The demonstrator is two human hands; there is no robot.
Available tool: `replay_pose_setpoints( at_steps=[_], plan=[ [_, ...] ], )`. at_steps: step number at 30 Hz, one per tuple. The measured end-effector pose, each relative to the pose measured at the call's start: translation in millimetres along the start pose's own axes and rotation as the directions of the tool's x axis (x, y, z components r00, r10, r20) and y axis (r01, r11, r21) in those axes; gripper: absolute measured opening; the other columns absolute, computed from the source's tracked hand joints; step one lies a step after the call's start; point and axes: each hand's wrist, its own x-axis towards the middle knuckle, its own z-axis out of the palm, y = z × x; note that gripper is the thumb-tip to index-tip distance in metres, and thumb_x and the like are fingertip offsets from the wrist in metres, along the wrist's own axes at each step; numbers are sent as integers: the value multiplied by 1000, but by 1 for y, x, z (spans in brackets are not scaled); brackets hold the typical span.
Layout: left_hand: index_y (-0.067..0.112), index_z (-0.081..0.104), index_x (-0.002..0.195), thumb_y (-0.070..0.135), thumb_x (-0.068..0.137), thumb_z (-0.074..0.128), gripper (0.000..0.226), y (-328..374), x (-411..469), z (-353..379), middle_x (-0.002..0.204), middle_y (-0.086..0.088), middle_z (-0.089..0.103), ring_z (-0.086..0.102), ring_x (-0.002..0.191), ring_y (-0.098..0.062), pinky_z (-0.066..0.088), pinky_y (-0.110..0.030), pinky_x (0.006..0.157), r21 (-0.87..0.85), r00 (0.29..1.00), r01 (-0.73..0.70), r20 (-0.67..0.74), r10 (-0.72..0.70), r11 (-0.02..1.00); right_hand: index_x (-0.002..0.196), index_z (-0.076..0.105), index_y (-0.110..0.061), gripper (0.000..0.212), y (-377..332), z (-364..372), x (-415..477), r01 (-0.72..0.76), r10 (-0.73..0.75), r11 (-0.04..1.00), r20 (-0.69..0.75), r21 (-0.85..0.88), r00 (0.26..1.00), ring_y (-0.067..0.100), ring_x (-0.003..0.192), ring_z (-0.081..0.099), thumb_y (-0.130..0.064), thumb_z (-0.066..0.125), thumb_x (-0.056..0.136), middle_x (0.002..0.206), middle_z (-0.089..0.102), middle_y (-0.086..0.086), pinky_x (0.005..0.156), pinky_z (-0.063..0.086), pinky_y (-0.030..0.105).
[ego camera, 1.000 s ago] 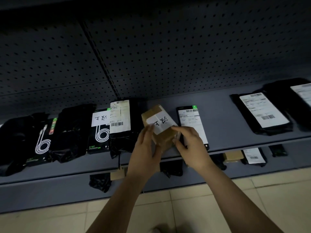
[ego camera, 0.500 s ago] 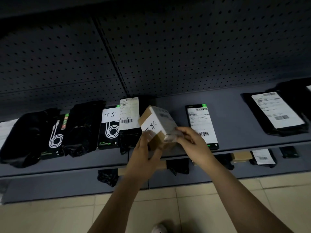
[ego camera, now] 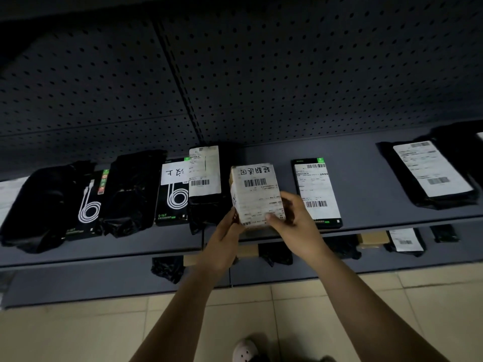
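A small brown cardboard box (ego camera: 254,194) is held over the front of the grey shelf (ego camera: 366,178), its white shipping label with a barcode and handwriting facing me. My left hand (ego camera: 222,244) grips its lower left corner from below. My right hand (ego camera: 292,220) holds its right side, thumb pressed on the label's lower edge. Both hands hide the box's bottom.
Black parcels lie in a row on the shelf: a cable box (ego camera: 173,192) with a handwritten note, a labelled black bag (ego camera: 206,178), a flat labelled pack (ego camera: 316,193), a large bag (ego camera: 431,171) at right. More packages sit on the lower shelf (ego camera: 373,239). Pegboard (ego camera: 261,74) rises behind.
Both hands have turned the box so the large barcode label faces up instead of the small handwritten tag. The view has shifted slightly.
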Motion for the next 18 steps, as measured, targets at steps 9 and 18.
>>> replay_pose_setpoints(
  at_steps=[9,18],
  plan=[
    [19,40,130,21,88,65,49,3,-14,-2,122,1,62,61,114,-8,51,-23,89,-179,982,-109,-169,79,978,125,47,-23,50,-20,5,-21,-24,28,989,-24,146,999,0,107,61,-13,74,84,113,63,-12,91,51,20],
    [21,53,130,30,62,90,78,57,-32,-33,114,6,61,60,102,-12,53,-27,84,404,940,-99,-263,219,909,130,54,-11,49,-80,-23,-47,353,-416,733,27,-581,909,22,117,46,-12,71,84,124,52,7,100,40,28]
  ],
)
